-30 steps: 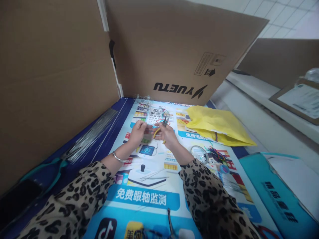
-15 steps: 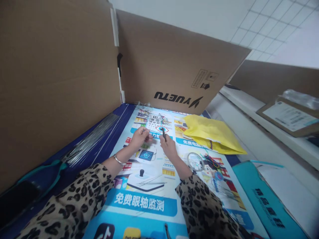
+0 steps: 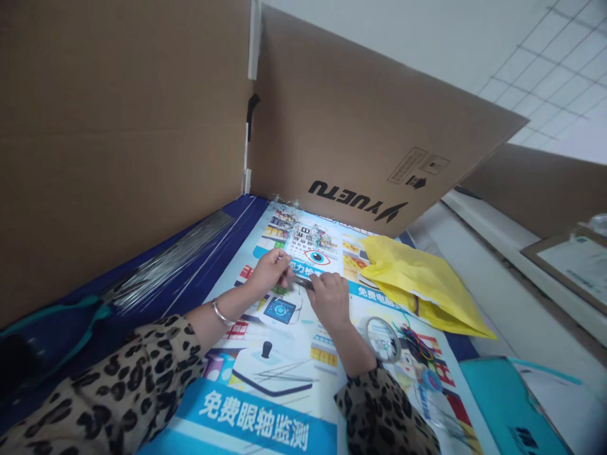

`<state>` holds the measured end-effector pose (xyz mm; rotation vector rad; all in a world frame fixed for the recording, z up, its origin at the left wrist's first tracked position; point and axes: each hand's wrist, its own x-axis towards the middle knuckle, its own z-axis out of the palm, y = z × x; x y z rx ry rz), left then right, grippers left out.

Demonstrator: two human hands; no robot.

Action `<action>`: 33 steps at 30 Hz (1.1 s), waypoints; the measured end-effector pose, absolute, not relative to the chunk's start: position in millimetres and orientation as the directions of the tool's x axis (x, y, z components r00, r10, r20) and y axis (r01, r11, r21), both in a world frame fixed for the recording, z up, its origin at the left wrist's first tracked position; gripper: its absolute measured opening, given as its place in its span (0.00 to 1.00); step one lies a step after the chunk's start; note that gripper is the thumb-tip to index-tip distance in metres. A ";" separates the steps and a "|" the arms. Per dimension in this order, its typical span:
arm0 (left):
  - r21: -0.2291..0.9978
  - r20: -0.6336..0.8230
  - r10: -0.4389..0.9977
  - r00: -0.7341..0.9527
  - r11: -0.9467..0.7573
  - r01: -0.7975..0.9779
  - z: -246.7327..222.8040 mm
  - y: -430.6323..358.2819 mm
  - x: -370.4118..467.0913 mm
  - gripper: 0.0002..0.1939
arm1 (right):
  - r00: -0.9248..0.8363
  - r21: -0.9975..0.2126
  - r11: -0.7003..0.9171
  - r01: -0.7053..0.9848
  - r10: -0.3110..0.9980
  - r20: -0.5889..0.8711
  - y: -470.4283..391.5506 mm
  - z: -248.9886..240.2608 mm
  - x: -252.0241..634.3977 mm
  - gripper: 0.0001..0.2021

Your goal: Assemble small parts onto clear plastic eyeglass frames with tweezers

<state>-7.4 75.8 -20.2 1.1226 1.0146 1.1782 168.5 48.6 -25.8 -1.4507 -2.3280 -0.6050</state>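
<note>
My left hand [image 3: 269, 272] is pinched closed above the printed poster [image 3: 303, 344]; whatever its fingertips hold is too small to make out. Facing it, my right hand [image 3: 329, 300] grips a slim dark tool [image 3: 302, 282]. The tool's tip points left and lies close to the left fingertips; its exact kind does not show. Beyond both hands, a tangle of fine clear or silvery strands [image 3: 320, 235] lies on the poster. A few thin straight wires [image 3: 284, 374] rest on it nearer me.
A bundle of thin metal wires [image 3: 175, 259] and a teal-handled tool [image 3: 92, 309] lie left. Cardboard panels [image 3: 332, 114] stand behind and left. Rightward are a yellow bag [image 3: 422, 278], a round ring-shaped roll [image 3: 383, 339], coloured cords [image 3: 420, 342] and a teal box [image 3: 507, 398].
The dark tool has swung from pointing up and away to lying nearly level, its tip toward my left fingers. My right hand has turned with it. The whole view has shifted slightly.
</note>
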 end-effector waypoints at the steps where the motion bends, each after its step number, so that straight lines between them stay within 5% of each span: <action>1: 0.987 -0.016 0.992 0.123 0.035 -0.157 -19.8 75.5 -7.5 0.13 | -0.432 0.189 0.391 0.901 0.757 0.491 47.9 -25.7 167.5 0.11; 33: 0.999 0.015 0.991 0.137 -0.010 -0.036 -19.0 74.7 -6.1 0.13 | -0.473 0.262 0.395 0.881 0.701 0.534 46.0 -23.8 166.1 0.06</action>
